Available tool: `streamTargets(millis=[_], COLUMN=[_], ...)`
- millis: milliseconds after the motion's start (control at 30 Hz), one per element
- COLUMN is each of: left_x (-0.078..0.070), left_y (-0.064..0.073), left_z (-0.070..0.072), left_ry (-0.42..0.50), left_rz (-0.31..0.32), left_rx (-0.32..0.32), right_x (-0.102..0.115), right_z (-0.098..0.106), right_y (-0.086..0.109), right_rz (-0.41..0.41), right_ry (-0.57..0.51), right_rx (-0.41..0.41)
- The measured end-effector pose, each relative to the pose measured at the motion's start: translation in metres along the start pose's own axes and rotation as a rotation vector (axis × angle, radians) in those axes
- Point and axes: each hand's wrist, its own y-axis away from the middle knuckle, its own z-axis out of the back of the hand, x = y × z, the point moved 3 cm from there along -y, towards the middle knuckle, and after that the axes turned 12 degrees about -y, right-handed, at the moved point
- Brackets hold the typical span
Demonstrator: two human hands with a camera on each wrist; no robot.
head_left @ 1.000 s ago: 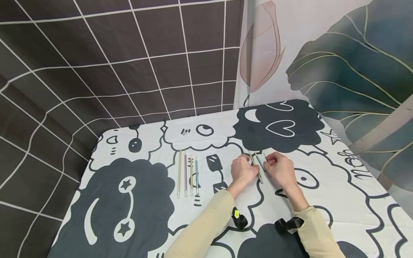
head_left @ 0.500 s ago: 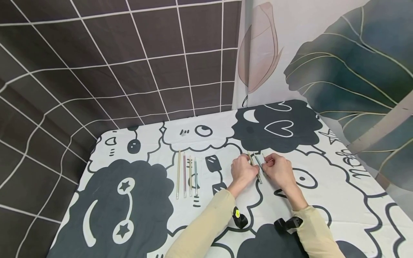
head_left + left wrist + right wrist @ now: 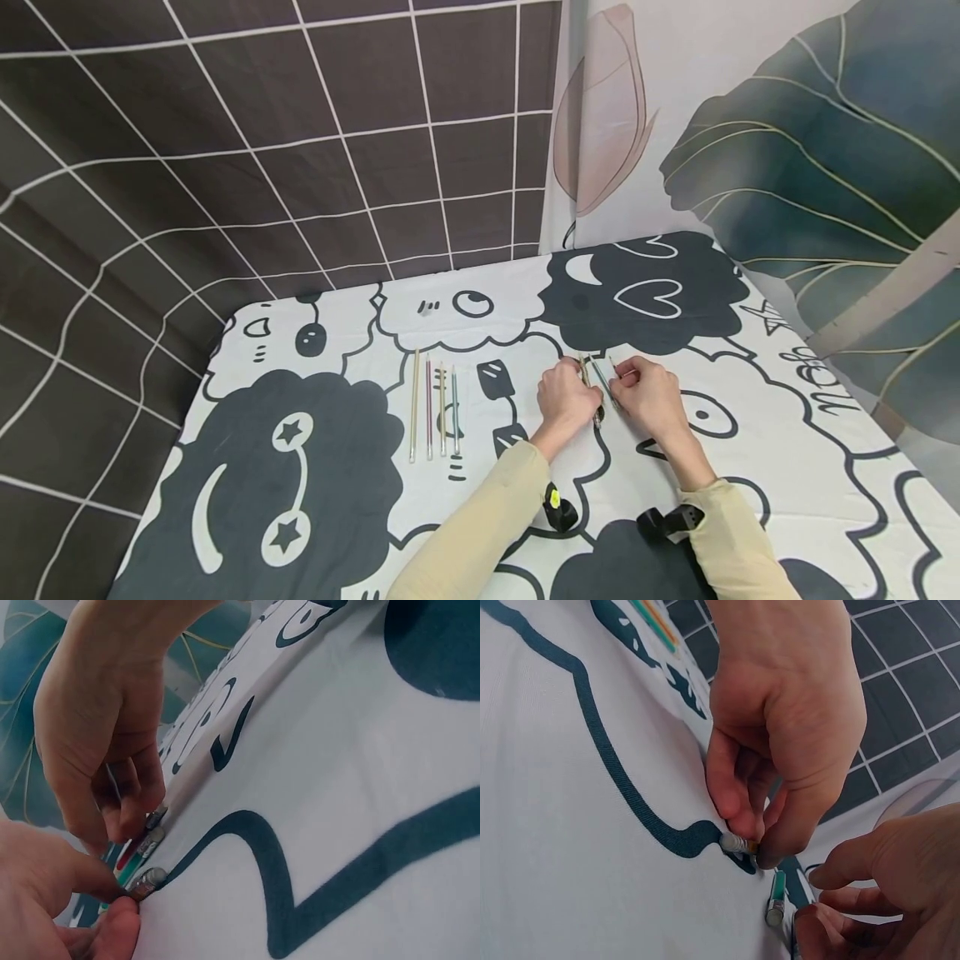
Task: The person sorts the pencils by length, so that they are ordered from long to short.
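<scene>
My left hand (image 3: 567,396) pinches a gold pencil (image 3: 740,843) near the tabletop, its eraser end sticking out from the fingertips in the right wrist view. Just to its right a green pencil (image 3: 600,375) lies aslant on the cloth between both hands. The right hand (image 3: 651,396) holds a dark red pencil (image 3: 133,849) with fingers bent down around it. Most of that pencil is hidden under the fingers. All three lie close together, eraser ends toward me.
To the left, several pencils lie in a row: a long gold pencil (image 3: 414,408), a dark red one (image 3: 430,408), a tan one (image 3: 442,408) and a green one (image 3: 455,408). A cartoon-print cloth (image 3: 510,492) covers the table. A dark grid curtain (image 3: 360,167) hangs behind.
The near end of the gold pencil in my left hand has swung slightly left, so it stands straighter. The right hand has hardly moved. The row on the left stays put.
</scene>
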Motion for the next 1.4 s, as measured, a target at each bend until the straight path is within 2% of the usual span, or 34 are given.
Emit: streamTargets(millis=[167,300,433,533,733,800,867,1000,1167,1400], left_x=[-0.006,-0.008,-0.005,0.001,0.009,0.008,0.007,0.005,0.004,0.005], left_y=[-0.001,-0.002,0.0,0.006,0.016,0.017,0.018,0.019,0.019,0.02], left_z=[-0.001,-0.004,-0.005,-0.005,-0.004,-0.003,-0.004,-0.008,-0.011,-0.014], left_ry=[-0.051,-0.094,-0.05,0.088,0.502,0.575,0.602,0.574,0.463,0.345], left_rz=[-0.031,-0.028,-0.045,-0.057,-0.063,-0.064,-0.056,-0.023,0.001,-0.016], left_rx=[0.021,0.049,0.033,-0.034,-0.205,-0.24,-0.259,-0.275,-0.301,-0.358], right_x=[-0.003,-0.004,-0.006,-0.007,-0.006,-0.006,-0.007,-0.008,-0.007,-0.005], right_z=[0.002,0.004,0.006,0.008,0.016,0.019,0.02,0.021,0.021,0.017], right_y=[0.001,0.002,0.003,0.004,0.004,0.003,0.003,0.001,0.002,0.002], right_rz=[0.009,0.019,0.021,0.013,0.025,0.037,0.043,0.039,0.03,0.035], right_ry=[0.003,0.003,0.005,0.005,-0.005,-0.01,-0.012,-0.017,-0.024,-0.035], right_rx=[0.008,0.006,0.004,0.006,-0.028,-0.045,-0.057,-0.066,-0.072,-0.048])
